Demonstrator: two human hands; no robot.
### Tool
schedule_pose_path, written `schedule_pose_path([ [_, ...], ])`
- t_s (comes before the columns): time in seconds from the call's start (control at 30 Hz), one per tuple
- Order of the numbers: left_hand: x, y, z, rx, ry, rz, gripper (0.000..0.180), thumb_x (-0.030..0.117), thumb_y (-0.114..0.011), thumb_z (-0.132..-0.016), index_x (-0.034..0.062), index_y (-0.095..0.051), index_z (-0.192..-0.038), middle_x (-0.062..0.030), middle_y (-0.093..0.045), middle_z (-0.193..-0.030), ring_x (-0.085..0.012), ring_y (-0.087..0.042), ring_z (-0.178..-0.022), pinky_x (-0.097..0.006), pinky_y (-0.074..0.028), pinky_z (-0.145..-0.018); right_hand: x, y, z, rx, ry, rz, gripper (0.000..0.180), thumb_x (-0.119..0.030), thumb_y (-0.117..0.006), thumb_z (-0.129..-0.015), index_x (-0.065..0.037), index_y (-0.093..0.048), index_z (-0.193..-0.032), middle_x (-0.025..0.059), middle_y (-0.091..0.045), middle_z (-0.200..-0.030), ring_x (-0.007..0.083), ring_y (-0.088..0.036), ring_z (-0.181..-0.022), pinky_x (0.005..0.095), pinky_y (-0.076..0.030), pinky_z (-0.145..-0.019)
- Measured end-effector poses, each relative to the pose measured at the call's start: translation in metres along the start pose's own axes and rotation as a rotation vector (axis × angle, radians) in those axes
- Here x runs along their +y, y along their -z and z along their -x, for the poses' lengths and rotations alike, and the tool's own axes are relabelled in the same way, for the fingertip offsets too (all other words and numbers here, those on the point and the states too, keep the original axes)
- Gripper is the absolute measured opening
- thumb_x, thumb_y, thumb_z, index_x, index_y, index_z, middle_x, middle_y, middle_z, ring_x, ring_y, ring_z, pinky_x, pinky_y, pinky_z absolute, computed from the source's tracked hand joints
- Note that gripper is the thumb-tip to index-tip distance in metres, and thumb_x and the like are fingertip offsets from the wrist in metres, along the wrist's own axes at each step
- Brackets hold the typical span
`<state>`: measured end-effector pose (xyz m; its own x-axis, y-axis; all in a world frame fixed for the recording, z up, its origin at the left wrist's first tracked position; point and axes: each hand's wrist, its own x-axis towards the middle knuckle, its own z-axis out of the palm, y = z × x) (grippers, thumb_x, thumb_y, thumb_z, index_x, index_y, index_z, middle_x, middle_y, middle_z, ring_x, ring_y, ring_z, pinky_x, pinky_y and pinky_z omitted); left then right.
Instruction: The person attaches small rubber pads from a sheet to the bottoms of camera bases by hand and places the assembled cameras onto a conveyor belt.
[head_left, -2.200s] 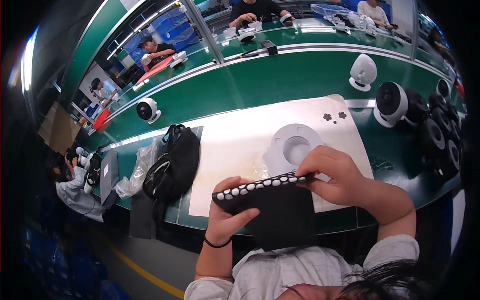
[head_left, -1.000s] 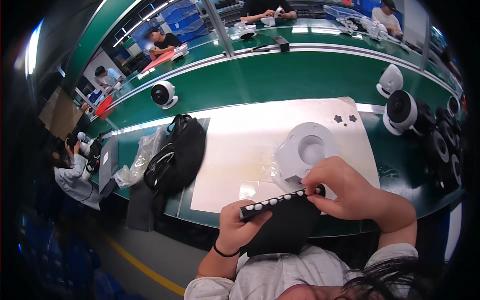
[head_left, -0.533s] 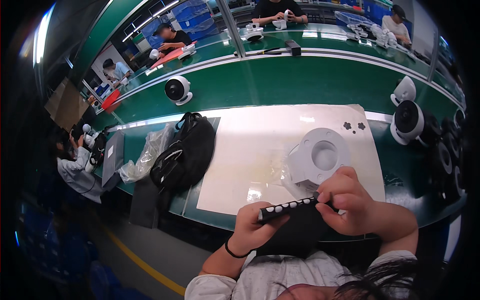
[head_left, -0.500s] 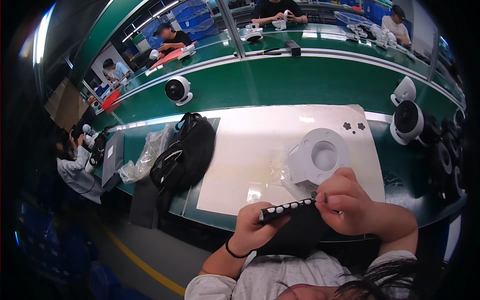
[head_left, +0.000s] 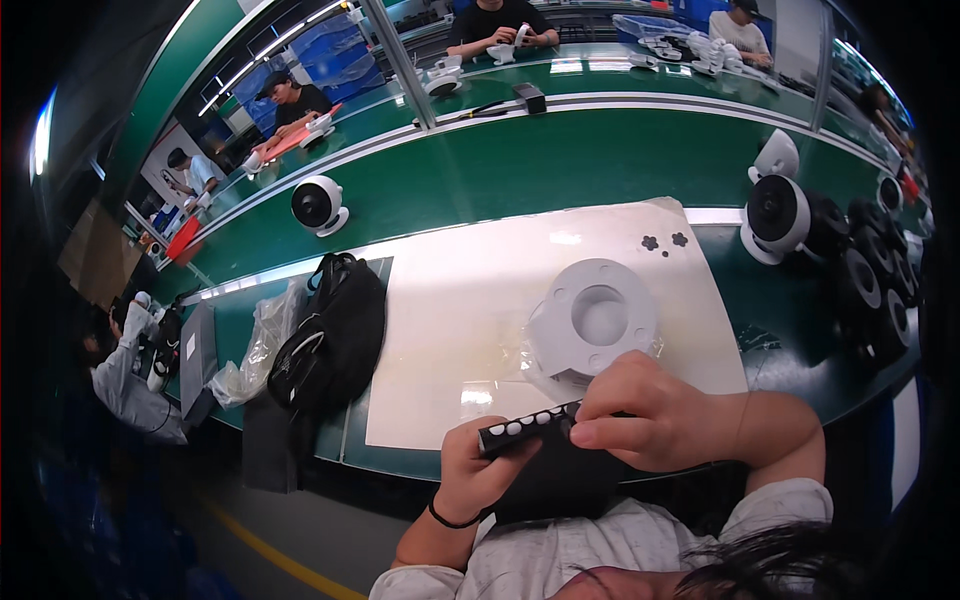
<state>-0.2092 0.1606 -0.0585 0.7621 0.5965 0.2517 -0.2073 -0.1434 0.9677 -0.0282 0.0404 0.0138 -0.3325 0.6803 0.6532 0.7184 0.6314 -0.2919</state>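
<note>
My left hand (head_left: 478,465) grips the left end of a black sheet (head_left: 570,475) with a row of white round spots along its bent upper edge. The rest of the sheet hangs down toward my lap. At the sheet's right end, my right hand (head_left: 645,412) is closed, thumb and fingers pinching; the fingers cover what exactly lies between them. Just beyond my hands, a white ring-shaped housing (head_left: 640,300) with a round recess rests on the pale mat (head_left: 450,330). Clear plastic film (head_left: 530,345) shows beside it.
Left of the mat lie a black bag (head_left: 335,330) and a clear plastic bag (head_left: 270,335). A round white camera (head_left: 318,205) stands on the green ledge. Another camera (head_left: 778,215) and several black rings (head_left: 860,280) crowd the right. Flower-shaped black pieces (head_left: 650,242) lie on the mat. Co-workers sit beyond.
The view has turned, so everything sits further left in the picture. My right fingers have shifted over the sheet's right end; the small dark round bit at their tips no longer shows.
</note>
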Motion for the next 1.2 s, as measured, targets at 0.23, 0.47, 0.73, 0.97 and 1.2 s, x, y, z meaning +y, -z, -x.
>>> schedule_pose_path([
  [0.23,0.006,-0.008,-0.010,0.023,0.005,0.051,0.007,-0.003,-0.064,-0.071,-0.0014,-0.058,-0.074,-0.0003,-0.053,-0.059,-0.0052,-0.046,-0.056,-0.020,-0.036,-0.050,0.003,-0.003,0.008,0.144,0.009,-0.210,0.050,0.011,-0.059,-0.067,-0.012,-0.053,-0.110,0.0082,-0.045,-0.098,0.0204,-0.051,-0.079,0.0275,-0.046,-0.064],
  [0.47,-0.006,-0.001,-0.008,0.004,-0.083,-0.052,0.010,-0.003,-0.064,-0.071,-0.0025,-0.058,-0.078,-0.0001,-0.055,-0.063,-0.0047,-0.047,-0.058,-0.019,-0.036,-0.051,0.003,0.002,0.007,0.218,-0.091,-0.073,0.055,0.009,-0.061,-0.067,-0.014,-0.048,-0.115,0.0120,-0.045,-0.112,0.0231,-0.054,-0.086,0.0287,-0.049,-0.071],
  [0.73,-0.005,-0.003,-0.009,0.030,-0.048,0.043,0.016,-0.005,-0.063,-0.071,-0.0037,-0.060,-0.087,-0.0030,-0.060,-0.072,-0.0073,-0.052,-0.066,-0.020,-0.041,-0.059,0.007,-0.007,0.006,0.118,-0.103,-0.024,0.044,-0.001,-0.058,-0.075,-0.013,-0.048,-0.116,0.0107,-0.048,-0.109,0.0245,-0.053,-0.091,0.0310,-0.047,-0.074],
  [0.97,-0.001,-0.007,-0.016,0.036,-0.039,0.229,0.021,-0.003,-0.062,-0.074,-0.0038,-0.059,-0.095,-0.0060,-0.061,-0.090,-0.0111,-0.055,-0.082,-0.023,-0.043,-0.071,0.005,-0.003,0.003,0.061,-0.007,-0.168,0.047,-0.001,-0.057,-0.074,-0.011,-0.043,-0.118,0.0128,-0.046,-0.108,0.0267,-0.052,-0.090,0.0328,-0.045,-0.074],
  [1.2,-0.002,-0.012,-0.031,-0.148,-0.018,-0.240,0.016,-0.004,-0.059,-0.064,-0.0071,-0.060,-0.080,-0.0268,-0.047,-0.120,-0.0163,-0.059,-0.067,-0.025,-0.044,-0.064,0.032,0.029,0.010,0.308,-0.322,-0.335,0.062,0.009,-0.052,-0.073,-0.012,-0.026,-0.126,0.0116,-0.038,-0.117,0.0108,-0.053,-0.080,0.0206,-0.041,-0.059],
])
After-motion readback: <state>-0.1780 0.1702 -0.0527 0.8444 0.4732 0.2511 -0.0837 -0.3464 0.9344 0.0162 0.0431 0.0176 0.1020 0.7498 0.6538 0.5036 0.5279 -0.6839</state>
